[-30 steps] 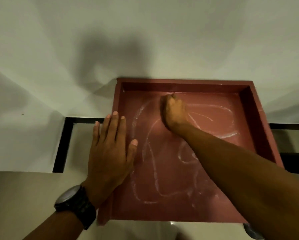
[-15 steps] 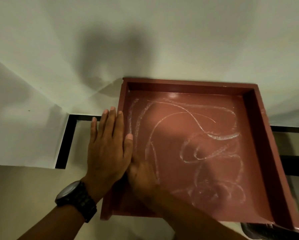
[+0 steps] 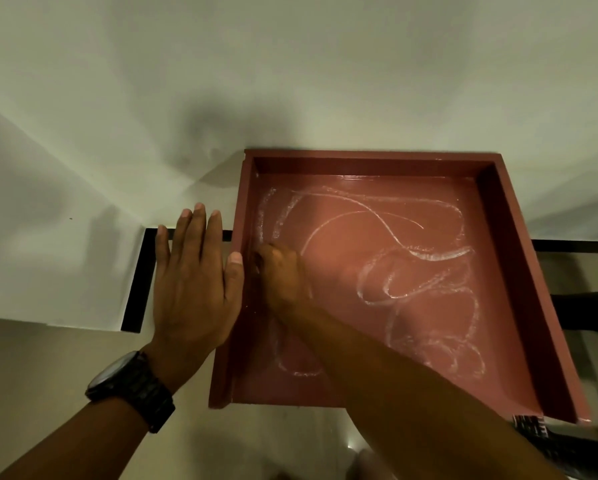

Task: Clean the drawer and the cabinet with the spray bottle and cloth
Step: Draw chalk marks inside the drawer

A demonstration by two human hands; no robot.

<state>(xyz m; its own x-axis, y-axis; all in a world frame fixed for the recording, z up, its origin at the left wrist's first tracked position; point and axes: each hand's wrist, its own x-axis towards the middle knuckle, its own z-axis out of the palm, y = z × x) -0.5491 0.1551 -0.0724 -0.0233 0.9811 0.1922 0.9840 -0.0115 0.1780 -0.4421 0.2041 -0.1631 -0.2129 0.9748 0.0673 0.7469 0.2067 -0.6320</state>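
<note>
A red-brown drawer (image 3: 519, 271) lies flat on the floor with its open side up. White foamy streaks (image 3: 429, 254) curl across its bottom. My left hand (image 3: 193, 289) lies flat with straight fingers against the outside of the drawer's left wall, thumb on the rim. My right hand (image 3: 280, 271) is inside the drawer next to that wall, pressed on the bottom. Its fingers are curled over the cloth, which is almost wholly hidden under them. No spray bottle is in view.
A white wall rises behind the drawer, with a black strip (image 3: 134, 289) along its foot. Beige floor (image 3: 48, 393) spreads at the left and front. A dark patterned object (image 3: 533, 426) pokes out at the drawer's near right corner.
My right hand swept from the far middle of the drawer to the near left, then moved up along the left wall, leaving new streaks. My left hand stayed flat on the wall.
</note>
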